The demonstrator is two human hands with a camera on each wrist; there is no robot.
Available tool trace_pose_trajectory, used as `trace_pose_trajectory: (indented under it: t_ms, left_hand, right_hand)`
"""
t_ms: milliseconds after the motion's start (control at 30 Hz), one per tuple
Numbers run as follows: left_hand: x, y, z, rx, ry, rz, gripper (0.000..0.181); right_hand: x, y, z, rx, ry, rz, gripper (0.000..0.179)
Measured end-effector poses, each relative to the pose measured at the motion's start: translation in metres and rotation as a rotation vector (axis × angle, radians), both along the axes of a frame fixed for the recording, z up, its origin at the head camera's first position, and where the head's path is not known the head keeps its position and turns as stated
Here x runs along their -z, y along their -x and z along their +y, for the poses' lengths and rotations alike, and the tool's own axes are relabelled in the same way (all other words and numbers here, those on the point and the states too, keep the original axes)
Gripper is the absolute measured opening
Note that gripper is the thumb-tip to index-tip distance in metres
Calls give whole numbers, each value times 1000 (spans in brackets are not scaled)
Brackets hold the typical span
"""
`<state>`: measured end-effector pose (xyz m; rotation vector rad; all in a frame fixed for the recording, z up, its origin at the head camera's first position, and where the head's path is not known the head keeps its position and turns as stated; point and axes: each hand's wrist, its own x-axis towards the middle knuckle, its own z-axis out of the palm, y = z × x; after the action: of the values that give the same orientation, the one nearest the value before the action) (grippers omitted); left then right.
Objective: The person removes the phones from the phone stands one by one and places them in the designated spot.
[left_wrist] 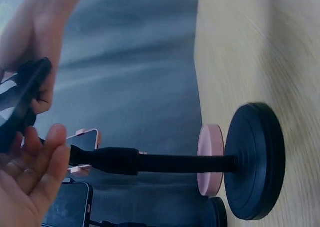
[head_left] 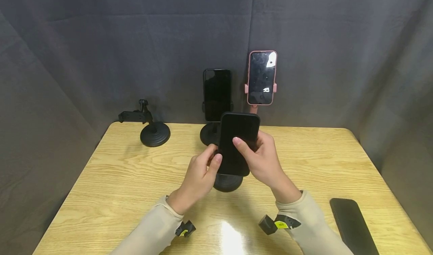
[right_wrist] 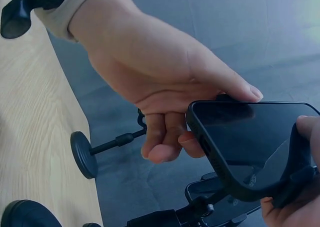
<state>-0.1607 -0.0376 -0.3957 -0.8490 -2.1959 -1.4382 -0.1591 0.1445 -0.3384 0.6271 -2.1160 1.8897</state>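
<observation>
The phone (head_left: pixel 233 153) is raised above the table (head_left: pixel 118 195) at the head of a black stand (left_wrist: pixel 182 163), screen towards you. Your right hand (head_left: pixel 267 159) pinches it, thumb laid on the screen and fingers behind; your left hand (head_left: pixel 199 176) has its thumb and bent fingers at the left edge, though you cannot tell here whether it pinches the phone or only touches it. In the right wrist view, a clamp (right_wrist: pixel 295 174) arm lies against one edge; whether the opposite arm is seated is not clear. Should you let go with one side unseated, the phone could slip out and drop onto the base. Pressure from your right thumb, if unmatched from behind, could tip the clamp head or rock the stand on its round base. A fingertip caught between arm and edge could be nipped, or leave the phone gripped askew. A backward push could knock the rear phone (head_left: pixel 217 93) or, less likely, the pink phone (head_left: pixel 262 76). The loose phone (head_left: pixel 353 225) lies near your right sleeve, where a careless sweep of the forearm could shift it.
</observation>
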Motion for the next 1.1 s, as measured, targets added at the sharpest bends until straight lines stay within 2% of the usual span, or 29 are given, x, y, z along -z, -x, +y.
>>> trace_pose_trajectory:
  t_ms: [233, 533, 867, 1100]
  left_hand:
    - [5, 5, 2, -60, 31, 125, 58]
    - [9, 6, 7, -93, -18, 205, 54]
    - [7, 3, 12, -149, -42, 196, 53]
    - [10, 2, 13, -103, -106, 139, 45]
  right_hand:
    - [0, 0, -3, -6, 12, 8, 25]
    - [1, 0, -3, -7, 11, 16, 26]
    - [2, -1, -5, -8, 20, 14, 28]
    - [7, 0, -7, -8, 81, 35, 28]
